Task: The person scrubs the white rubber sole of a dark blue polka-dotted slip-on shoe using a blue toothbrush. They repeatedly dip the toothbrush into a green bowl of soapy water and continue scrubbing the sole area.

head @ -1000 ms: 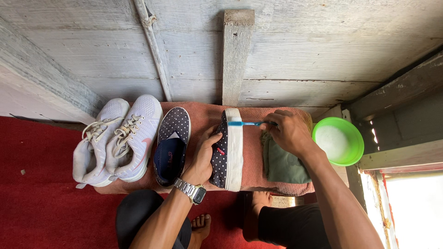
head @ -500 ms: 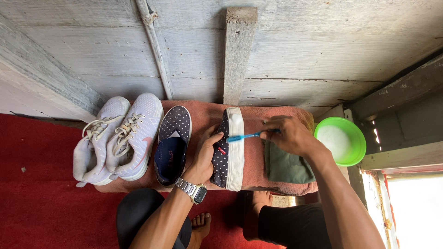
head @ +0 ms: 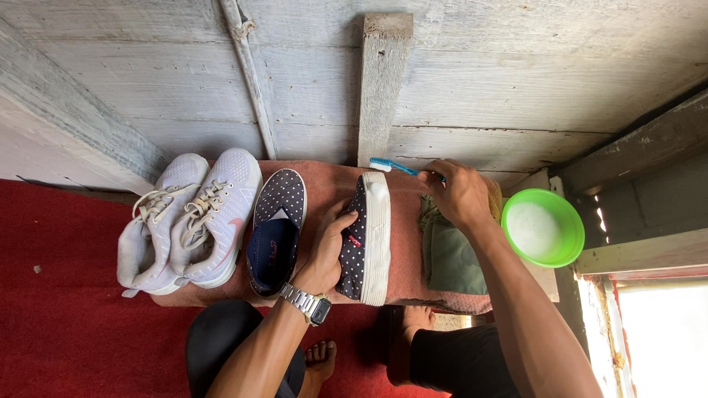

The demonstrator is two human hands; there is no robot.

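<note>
My left hand [head: 330, 247] grips a navy polka-dot slip-on shoe [head: 366, 239] tipped on its side, white sole facing right, on a reddish cloth-covered bench [head: 402, 250]. My right hand [head: 457, 193] holds a blue toothbrush [head: 391, 166] by its handle, with the bristle head just above the toe end of the shoe's sole. The matching polka-dot shoe [head: 274, 228] lies upright to the left of my left hand. A wristwatch sits on my left wrist.
A pair of white laced sneakers [head: 188, 221] rests at the bench's left end. A folded green cloth [head: 448, 258] lies under my right forearm. A green bowl [head: 542, 227] of white foamy liquid stands at right. Wooden plank wall behind, red carpet below.
My right hand has lifted the toothbrush from the middle of the sole up past the toe end of the shoe. My left hand keeps its hold on the shoe.
</note>
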